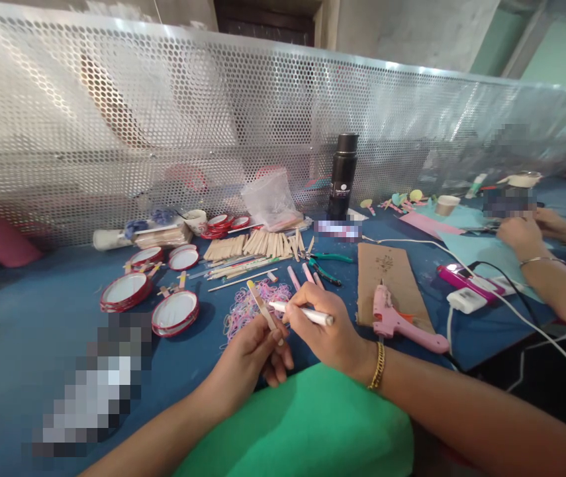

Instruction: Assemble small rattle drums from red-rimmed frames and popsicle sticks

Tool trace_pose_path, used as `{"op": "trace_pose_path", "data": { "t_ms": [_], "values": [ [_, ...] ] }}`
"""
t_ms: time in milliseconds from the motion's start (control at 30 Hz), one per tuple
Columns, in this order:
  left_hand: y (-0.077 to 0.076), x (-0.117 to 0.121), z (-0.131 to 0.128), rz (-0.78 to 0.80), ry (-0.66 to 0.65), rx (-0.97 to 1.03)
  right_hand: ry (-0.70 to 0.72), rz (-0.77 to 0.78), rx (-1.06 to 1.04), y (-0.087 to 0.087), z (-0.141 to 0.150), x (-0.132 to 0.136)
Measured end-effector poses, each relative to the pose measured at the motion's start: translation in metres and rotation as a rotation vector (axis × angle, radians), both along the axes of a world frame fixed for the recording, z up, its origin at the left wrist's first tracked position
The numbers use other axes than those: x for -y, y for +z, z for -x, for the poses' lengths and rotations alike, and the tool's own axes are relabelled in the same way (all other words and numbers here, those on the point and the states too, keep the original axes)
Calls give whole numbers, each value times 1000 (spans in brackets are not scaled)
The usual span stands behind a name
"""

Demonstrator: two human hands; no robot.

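Observation:
Between the fingers of my left hand [255, 348] is a flat wooden craft stick [261, 305], tilted, with a yellow patch at its upper end. My right hand [325, 324] grips a white marker pen [307, 313], its tip pointing left at the stick; whether the tip touches the wood I cannot tell. Behind both hands lies a heap of pastel rubber bands [243, 308] on the blue table [203, 361]. Loose craft sticks [267, 244] are spread farther back, near teal-handled pliers [331, 258].
Red-rimmed round pieces [176, 313] are stacked at left. A pink glue gun [389, 318] rests on cardboard [396, 265] at right, near a white cable and a power strip [466, 278]. A black bottle [343, 179] stands before the perforated metal screen [173, 99]. A co-worker's hands [523, 232] are far right.

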State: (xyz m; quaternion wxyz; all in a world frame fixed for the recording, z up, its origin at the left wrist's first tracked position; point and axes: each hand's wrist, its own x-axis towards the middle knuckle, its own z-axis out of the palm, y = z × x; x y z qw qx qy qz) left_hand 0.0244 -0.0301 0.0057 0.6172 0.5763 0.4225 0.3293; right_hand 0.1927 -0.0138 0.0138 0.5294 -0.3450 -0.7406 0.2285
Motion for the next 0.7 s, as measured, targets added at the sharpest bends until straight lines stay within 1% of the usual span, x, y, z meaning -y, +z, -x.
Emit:
{"op": "trace_pose_path", "data": {
  "t_ms": [133,300,433,600,700],
  "values": [
    [-1,0,0,-13,-2,-19,34,-20,12,-1,0,-1],
    [0,0,0,-8,19,-15,-8,-13,14,-2,1,-1],
    [4,1,-1,5,21,-27,40,-9,23,-3,2,0],
    [6,2,-1,21,38,-30,-6,-18,16,-2,1,0],
    [5,2,-1,5,36,-36,23,-21,24,-2,1,1]
  ]
}}
